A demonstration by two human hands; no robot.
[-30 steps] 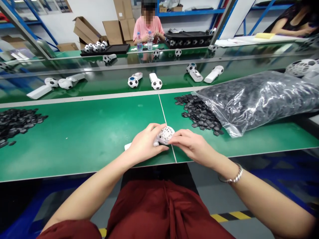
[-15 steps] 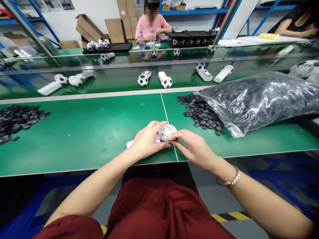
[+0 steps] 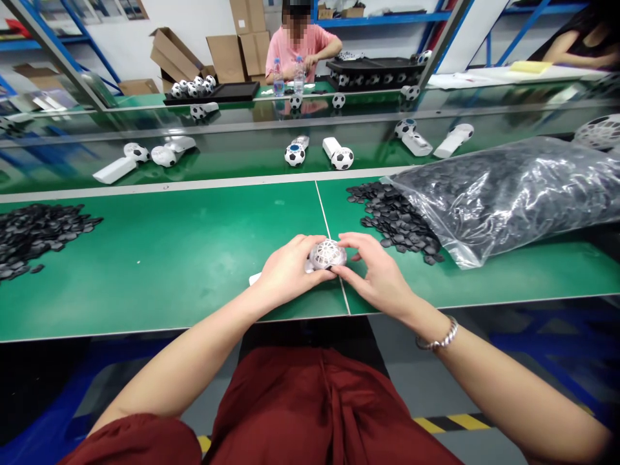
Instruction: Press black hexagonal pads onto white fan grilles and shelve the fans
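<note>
The left hand (image 3: 290, 271) clasps the white lattice ball (image 3: 328, 254) between thumb and fingers; the right hand (image 3: 378, 271) brackets its right side with thumb and forefinger; a white end (image 3: 254, 278) pokes out left of the grip; right and beyond, dark chips (image 3: 402, 226) adjoin a plastic bag (image 3: 523, 194); farther, soccer-patterned pieces (image 3: 342, 158) rest

Left of our left hand (image 3: 285, 270): we can cross green tabletop (image 3: 179, 265) to the left black pile (image 3: 41, 227).
Beyond our right hand (image 3: 380, 268): right black pile (image 3: 394, 219), plastic bag (image 3: 518, 194) block us.
</note>
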